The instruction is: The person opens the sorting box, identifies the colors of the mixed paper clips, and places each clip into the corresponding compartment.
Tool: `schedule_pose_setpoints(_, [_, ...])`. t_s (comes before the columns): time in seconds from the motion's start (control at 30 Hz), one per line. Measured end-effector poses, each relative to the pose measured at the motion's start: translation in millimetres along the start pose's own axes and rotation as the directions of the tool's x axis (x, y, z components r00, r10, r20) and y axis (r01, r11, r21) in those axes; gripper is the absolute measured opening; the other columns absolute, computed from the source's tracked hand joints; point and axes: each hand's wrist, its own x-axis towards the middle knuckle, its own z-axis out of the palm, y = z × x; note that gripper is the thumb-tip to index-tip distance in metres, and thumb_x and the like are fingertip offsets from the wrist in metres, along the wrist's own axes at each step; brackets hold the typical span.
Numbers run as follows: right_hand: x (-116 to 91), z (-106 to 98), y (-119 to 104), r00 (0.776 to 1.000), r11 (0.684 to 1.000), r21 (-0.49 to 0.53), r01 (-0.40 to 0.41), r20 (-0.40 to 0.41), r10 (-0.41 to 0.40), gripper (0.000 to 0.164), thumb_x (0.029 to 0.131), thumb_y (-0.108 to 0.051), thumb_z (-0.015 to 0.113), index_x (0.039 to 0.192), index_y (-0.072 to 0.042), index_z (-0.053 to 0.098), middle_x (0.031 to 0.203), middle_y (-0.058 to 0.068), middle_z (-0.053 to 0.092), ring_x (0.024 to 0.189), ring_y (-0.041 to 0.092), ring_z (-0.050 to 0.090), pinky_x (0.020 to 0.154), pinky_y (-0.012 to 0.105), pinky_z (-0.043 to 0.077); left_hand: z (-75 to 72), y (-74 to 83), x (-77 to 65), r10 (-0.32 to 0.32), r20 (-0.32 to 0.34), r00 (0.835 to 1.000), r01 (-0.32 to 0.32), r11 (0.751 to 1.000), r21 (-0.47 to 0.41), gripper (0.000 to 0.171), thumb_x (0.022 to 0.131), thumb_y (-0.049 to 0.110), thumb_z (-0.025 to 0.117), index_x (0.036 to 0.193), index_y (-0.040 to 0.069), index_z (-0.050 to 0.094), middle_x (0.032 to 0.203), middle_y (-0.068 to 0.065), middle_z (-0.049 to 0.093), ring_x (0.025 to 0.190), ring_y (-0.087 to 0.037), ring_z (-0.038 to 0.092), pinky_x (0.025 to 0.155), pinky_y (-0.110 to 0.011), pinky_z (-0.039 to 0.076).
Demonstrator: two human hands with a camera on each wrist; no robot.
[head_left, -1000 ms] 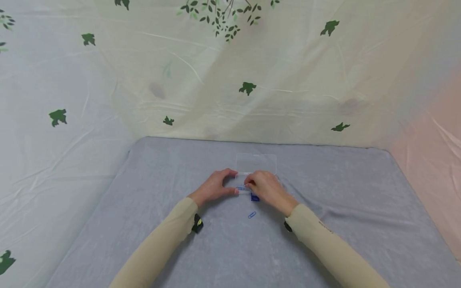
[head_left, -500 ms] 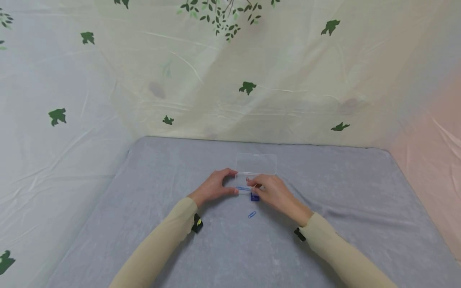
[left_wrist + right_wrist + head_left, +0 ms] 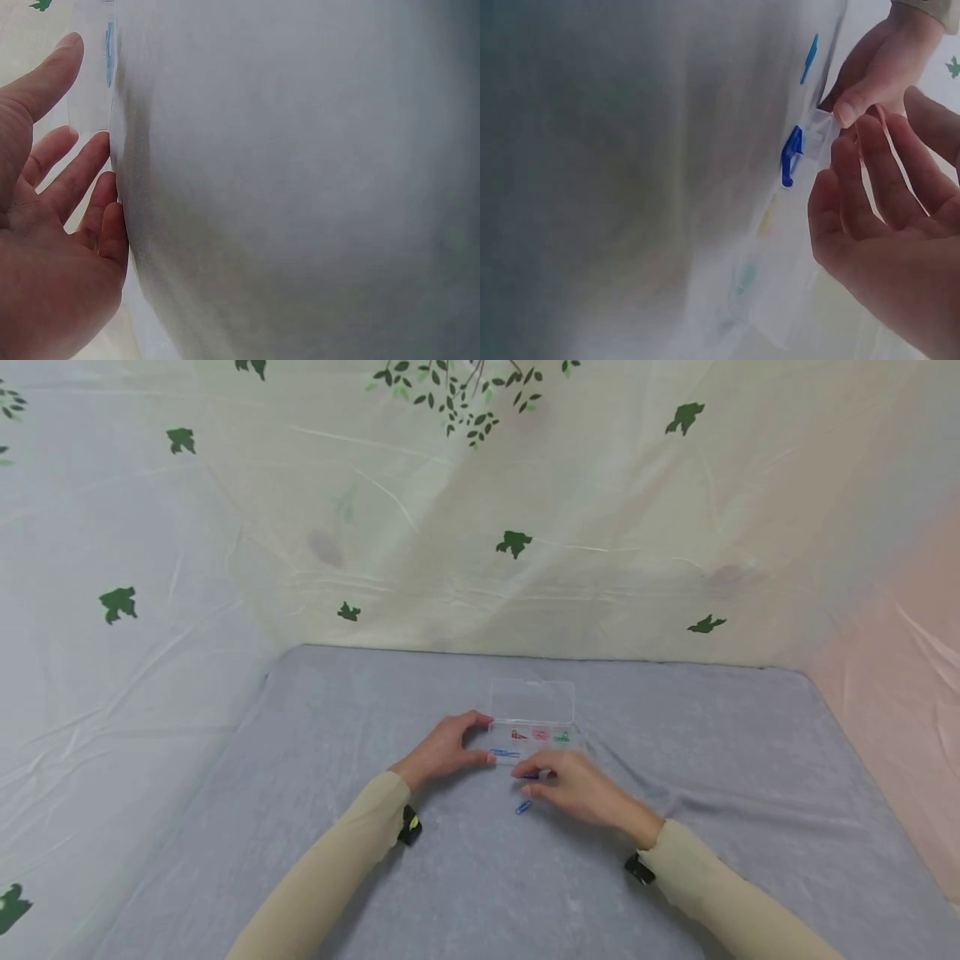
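Observation:
A clear plastic box (image 3: 505, 763) lies on the cloth with its lid (image 3: 533, 702) raised at the back. My left hand (image 3: 450, 746) holds its left end between thumb and fingers. Several blue paper clips (image 3: 504, 753) lie front left in the box; behind them are small red (image 3: 518, 735), pink (image 3: 540, 735) and green (image 3: 562, 737) pieces. My right hand (image 3: 581, 785) hovers at the box's front, thumb and fingers apart. Near its fingertips a blue paper clip (image 3: 522, 807) lies on the cloth. A dark blue clip-like piece (image 3: 791, 156) lies by the box's front edge, partly hidden in the head view.
Grey cloth (image 3: 465, 877) covers the table, with wrinkles (image 3: 690, 793) to the right of the box. Pale sheeting (image 3: 420, 552) with green leaf and bird prints hangs behind and at the sides.
My right hand has moved from inside the box toward the front, near the loose paper clip, uncovering the coloured pieces. One more blue paper clip seems to lie in the box. The left hand stays put.

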Motion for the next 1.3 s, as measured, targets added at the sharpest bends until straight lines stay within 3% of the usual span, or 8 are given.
schedule_pose_setpoints(0.13, [-3,2,1,0.999,0.999,0.037,-0.031,0.044,0.030,0.028,0.094,-0.016,0.077,0.121,-0.009,0.074,0.119,0.000,0.074,0.112,0.020,0.067,0.096,0.047,0.056,0.2,-0.7,0.5,0.002,0.002,1.000,-0.002,1.000,-0.002,0.062,0.089,0.024,0.085,0.142,0.004,0.059,0.143,-0.012,0.062,0.138,-0.029,0.052,0.119,-0.044,0.037])
schedule_pose_setpoints(0.33, [-4,6,4,0.994,0.997,0.036,-0.062,0.097,0.058,0.030,0.094,-0.019,0.079,0.121,-0.009,0.074,0.118,-0.001,0.073,0.110,0.017,0.065,0.095,0.038,0.055,0.5,-0.4,0.6,-0.015,0.006,1.000,0.015,1.000,0.005,0.062,0.089,0.025,0.084,0.142,0.005,0.058,0.143,-0.012,0.061,0.138,-0.029,0.052,0.119,-0.044,0.037])
schedule_pose_setpoints(0.53, [-5,12,6,0.996,0.999,0.018,-0.031,0.089,0.029,0.025,0.092,-0.014,0.079,0.115,-0.007,0.075,0.110,-0.001,0.074,0.105,0.014,0.068,0.095,0.035,0.055,1.5,-0.4,0.0,-0.034,0.012,0.999,0.034,0.999,0.006,0.063,0.090,0.026,0.084,0.143,0.007,0.057,0.145,-0.011,0.060,0.139,-0.029,0.050,0.119,-0.045,0.036])
schedule_pose_setpoints(0.73, [-5,15,8,0.994,0.998,0.018,-0.059,0.096,0.057,0.021,0.091,-0.012,0.080,0.111,-0.007,0.075,0.104,-0.003,0.074,0.097,0.012,0.066,0.087,0.031,0.055,1.4,1.4,-0.2,-0.033,0.007,0.999,0.033,0.999,-0.006,0.061,0.090,0.024,0.083,0.142,0.005,0.058,0.143,-0.013,0.061,0.138,-0.030,0.051,0.118,-0.045,0.037])
schedule_pose_setpoints(1.3, [-1,20,11,0.995,0.990,-0.137,-0.017,0.098,0.031,0.016,0.087,-0.006,0.082,0.100,-0.013,0.077,0.094,-0.009,0.067,0.086,0.006,0.059,0.077,0.027,0.053,1.5,1.9,0.6,-0.038,0.006,0.999,0.038,0.999,-0.008,0.061,0.090,0.023,0.084,0.142,0.005,0.058,0.143,-0.012,0.061,0.139,-0.029,0.051,0.118,-0.044,0.038])
